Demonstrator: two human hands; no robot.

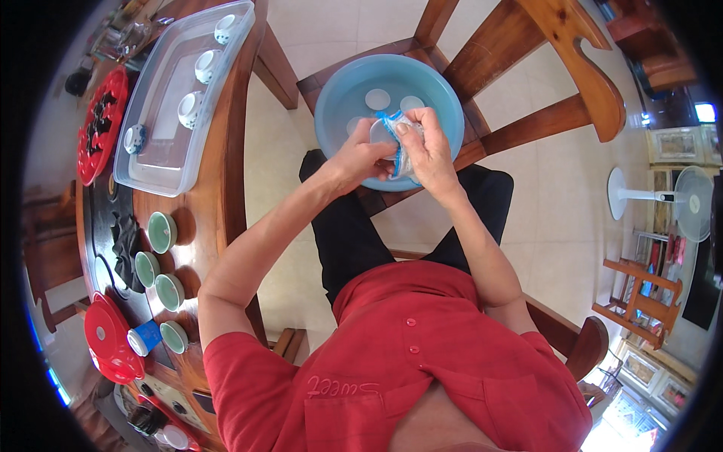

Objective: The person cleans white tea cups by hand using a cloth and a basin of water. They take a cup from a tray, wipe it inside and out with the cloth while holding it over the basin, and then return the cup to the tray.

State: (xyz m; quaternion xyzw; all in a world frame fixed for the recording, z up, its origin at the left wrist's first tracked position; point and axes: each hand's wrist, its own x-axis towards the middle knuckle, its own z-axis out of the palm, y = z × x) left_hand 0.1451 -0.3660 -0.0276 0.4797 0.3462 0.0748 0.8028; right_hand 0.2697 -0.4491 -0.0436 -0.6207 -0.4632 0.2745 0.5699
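Over a blue plastic basin point(333, 79) on a wooden chair seat, my left hand point(367, 148) holds a small pale cup point(382, 134). My right hand point(428, 148) grips a white cloth with a blue edge point(402, 141), pressed against the cup. Water stands in the basin, and several small white round pieces lie in it, among them one at the top point(377, 99) and one further right point(412, 104). My fingers hide part of the cup and of the cloth.
At left, a wooden table point(217, 209) bears a clear plastic tray point(186, 169) with several patterned white cups, green cups point(162, 232), a blue-and-white cup point(144, 338) and red dishes point(107, 339). The chair's wooden backrest point(582, 85) rises at upper right.
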